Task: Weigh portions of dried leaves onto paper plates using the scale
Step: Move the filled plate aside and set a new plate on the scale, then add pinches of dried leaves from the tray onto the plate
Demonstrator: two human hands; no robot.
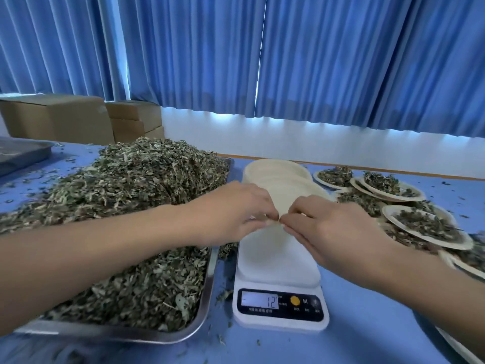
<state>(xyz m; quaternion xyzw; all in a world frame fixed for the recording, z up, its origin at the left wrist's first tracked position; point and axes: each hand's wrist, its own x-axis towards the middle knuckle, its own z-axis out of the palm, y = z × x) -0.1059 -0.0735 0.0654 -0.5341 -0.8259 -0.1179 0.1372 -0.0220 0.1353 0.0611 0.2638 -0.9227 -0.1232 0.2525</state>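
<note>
Nearest me the scale (280,306) reads 12; over it my left hand (236,211) and right hand (328,228) each pinch the near rim of the paper plates (278,177); dried leaves (131,193) heaped at 9 o'clock, filled plates (425,224) at 3 o'clock

- Daylight glows through the blue curtains (315,61), brightest along their gap and lower hem.
- The scene is evenly bright with a blue cast; shadows are soft.
- Wide-angle bending curves the edges.
- The filled plates (425,227) at right look smeared with blur.
</note>
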